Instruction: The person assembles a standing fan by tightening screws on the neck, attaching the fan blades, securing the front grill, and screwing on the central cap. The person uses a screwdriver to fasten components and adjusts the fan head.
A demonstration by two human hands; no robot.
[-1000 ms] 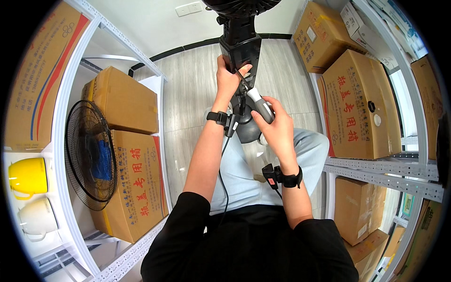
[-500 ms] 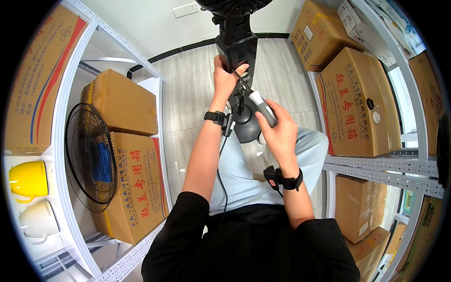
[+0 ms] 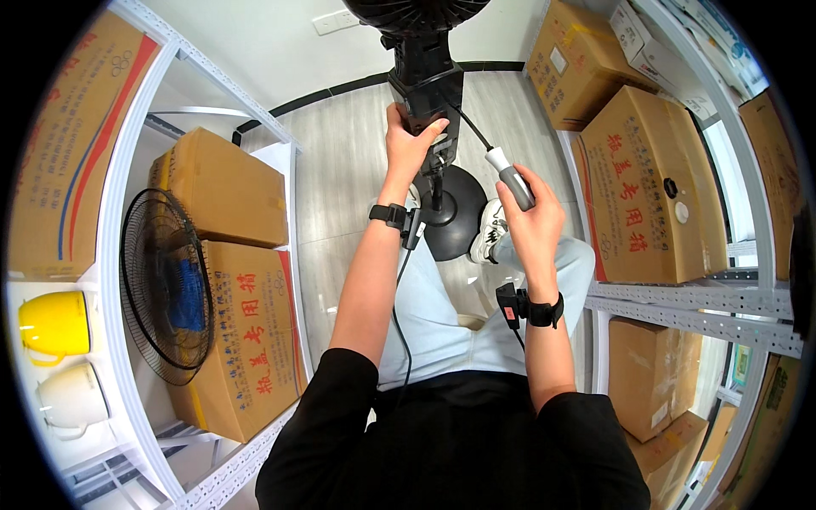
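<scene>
My left hand (image 3: 408, 146) is wrapped around the lower part of the black housing of a standing fan (image 3: 425, 64), thumb across its front. In my right hand (image 3: 535, 223) is a screwdriver (image 3: 513, 180) with a grey and white handle and a long dark shaft. The shaft slants up and left, its end at the front of the housing, above my left thumb. Whether the tip sits in a screw is too small to tell. Under the housing, a thin pole joins the round black base (image 3: 463, 225) on the floor between my legs.
At left, a black fan grille (image 3: 166, 285) with a blue centre leans by cartons (image 3: 246, 331) on a white shelf; a yellow mug (image 3: 55, 325) and a white mug (image 3: 72, 398) stand nearby. More cartons (image 3: 629, 191) fill the right rack. A cable (image 3: 405, 340) runs from my left wrist.
My right hand has moved right with the screwdriver, whose tip has shifted up and right from near my left thumb. My left hand stays on the housing, which has shifted slightly.
</scene>
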